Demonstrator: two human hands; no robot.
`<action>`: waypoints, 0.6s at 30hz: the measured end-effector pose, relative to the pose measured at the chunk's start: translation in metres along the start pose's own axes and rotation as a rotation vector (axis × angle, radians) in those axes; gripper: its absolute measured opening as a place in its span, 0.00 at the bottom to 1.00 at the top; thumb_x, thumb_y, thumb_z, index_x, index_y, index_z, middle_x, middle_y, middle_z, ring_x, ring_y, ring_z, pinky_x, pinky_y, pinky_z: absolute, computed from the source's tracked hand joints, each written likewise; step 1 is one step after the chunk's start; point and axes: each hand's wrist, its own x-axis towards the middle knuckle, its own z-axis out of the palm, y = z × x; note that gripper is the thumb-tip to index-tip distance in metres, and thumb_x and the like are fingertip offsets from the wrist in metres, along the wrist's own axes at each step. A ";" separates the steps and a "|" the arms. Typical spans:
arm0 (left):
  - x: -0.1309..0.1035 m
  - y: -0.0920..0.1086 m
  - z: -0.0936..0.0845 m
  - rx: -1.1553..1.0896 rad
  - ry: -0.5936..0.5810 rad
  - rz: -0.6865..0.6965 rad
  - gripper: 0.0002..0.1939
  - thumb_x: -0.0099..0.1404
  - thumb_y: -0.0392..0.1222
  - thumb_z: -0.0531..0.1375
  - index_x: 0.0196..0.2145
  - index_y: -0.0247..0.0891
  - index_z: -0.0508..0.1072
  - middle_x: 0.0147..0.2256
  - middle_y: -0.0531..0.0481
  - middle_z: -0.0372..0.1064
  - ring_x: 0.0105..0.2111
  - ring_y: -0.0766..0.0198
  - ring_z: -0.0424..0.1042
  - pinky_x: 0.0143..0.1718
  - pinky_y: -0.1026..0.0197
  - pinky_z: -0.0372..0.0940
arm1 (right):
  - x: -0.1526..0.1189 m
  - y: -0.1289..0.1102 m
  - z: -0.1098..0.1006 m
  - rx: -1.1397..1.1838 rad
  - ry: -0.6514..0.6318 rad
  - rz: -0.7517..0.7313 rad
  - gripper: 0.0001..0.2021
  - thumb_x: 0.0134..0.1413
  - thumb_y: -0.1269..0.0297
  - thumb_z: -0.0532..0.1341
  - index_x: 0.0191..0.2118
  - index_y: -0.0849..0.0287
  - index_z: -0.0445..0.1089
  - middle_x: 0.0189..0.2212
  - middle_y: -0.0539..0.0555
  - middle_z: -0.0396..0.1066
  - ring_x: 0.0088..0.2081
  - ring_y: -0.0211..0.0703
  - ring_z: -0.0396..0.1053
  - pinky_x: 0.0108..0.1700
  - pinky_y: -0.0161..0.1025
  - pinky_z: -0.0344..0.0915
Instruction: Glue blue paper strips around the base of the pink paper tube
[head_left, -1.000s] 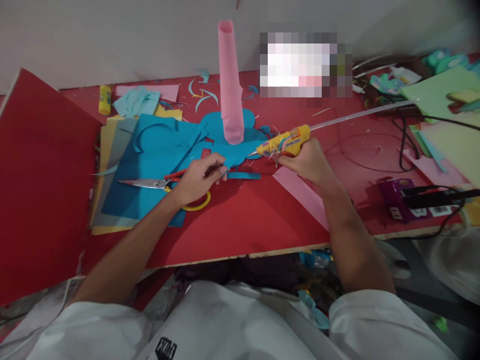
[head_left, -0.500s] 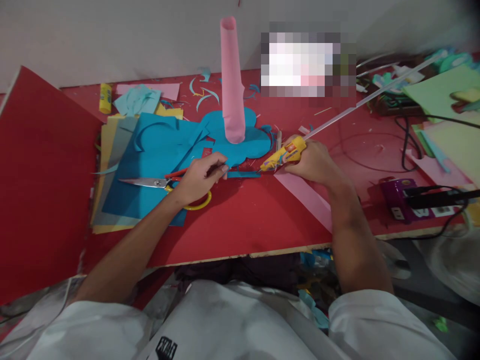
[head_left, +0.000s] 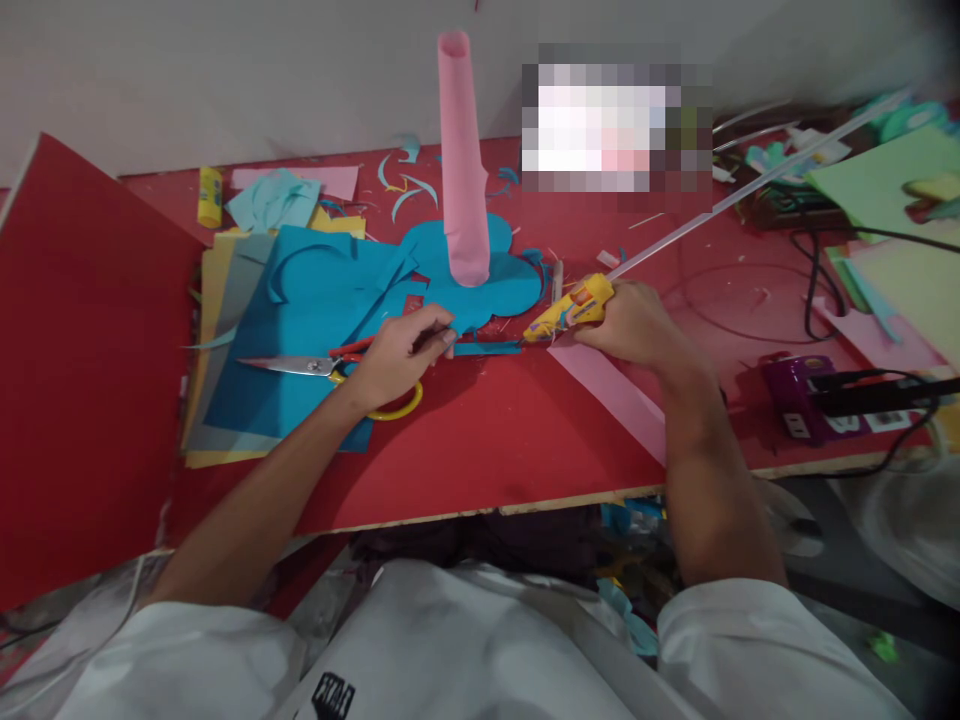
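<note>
Head view: near the front of the red desk (head_left: 480,440), a pink paper strip (head_left: 619,402) lies slantwise and scissors (head_left: 283,367) rest partly beneath the left hand (head_left: 399,357), whose thumb and curled fingers pinch one end of a narrow blue strip (head_left: 489,349) lying on the desk. The right hand (head_left: 632,326) is closed around a yellow glue gun (head_left: 576,306), its nozzle at the strip's other end, contact unclear. Beyond them, a pink paper tube (head_left: 463,165) stands on scalloped blue paper (head_left: 517,288).
</note>
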 end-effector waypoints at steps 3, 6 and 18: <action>0.000 0.000 0.000 -0.011 0.000 0.007 0.10 0.76 0.45 0.57 0.36 0.41 0.68 0.28 0.54 0.73 0.25 0.68 0.68 0.28 0.63 0.60 | 0.000 0.004 0.003 0.017 0.020 -0.011 0.12 0.49 0.58 0.69 0.42 0.53 0.78 0.37 0.57 0.82 0.43 0.63 0.78 0.42 0.50 0.70; 0.000 0.000 0.000 -0.002 0.001 0.001 0.11 0.77 0.47 0.58 0.36 0.41 0.68 0.29 0.53 0.74 0.25 0.68 0.68 0.29 0.62 0.60 | 0.000 0.007 0.004 0.047 0.025 -0.006 0.10 0.49 0.59 0.68 0.40 0.52 0.77 0.37 0.56 0.81 0.41 0.61 0.78 0.42 0.50 0.71; 0.000 0.000 0.000 -0.001 -0.001 -0.019 0.11 0.76 0.46 0.57 0.36 0.40 0.69 0.29 0.53 0.74 0.26 0.68 0.67 0.29 0.63 0.60 | -0.001 0.000 -0.003 0.166 0.026 0.003 0.11 0.49 0.58 0.71 0.39 0.52 0.75 0.40 0.58 0.80 0.44 0.63 0.79 0.46 0.52 0.71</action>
